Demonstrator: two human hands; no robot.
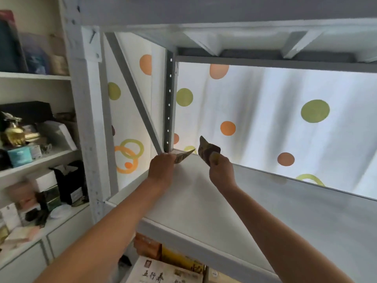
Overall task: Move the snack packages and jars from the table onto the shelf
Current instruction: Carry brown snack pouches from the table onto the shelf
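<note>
two arms reach up to the far left corner of the grey shelf (265, 201), and each hand has one packet, so two packets in all. the left hand (161, 170) has its fingers curled round a flat, pale printed packet (183, 157) that lies low against the shelf board, its tip pointing right toward the back edge. the right hand (221, 170) pinches a darker brown packet (207, 150) that stands tilted, its pointed corner up, just above the board; whether its lower edge touches the shelf i cannot tell. the two packets are near each other but apart, both close to the perforated upright (169, 103) at the back corner. behind the shelf hangs a white curtain (275, 119) with green and orange dots, lit from behind. a second shelf board runs overhead. to the left stands a white bookcase (36, 76) with three visible shelves crowded with boxes, a gold figurine (12, 131) and one teal box (19, 156). below the grey shelf, some printed boxes (163, 272) show, one with dark characters on a pale face.
</note>
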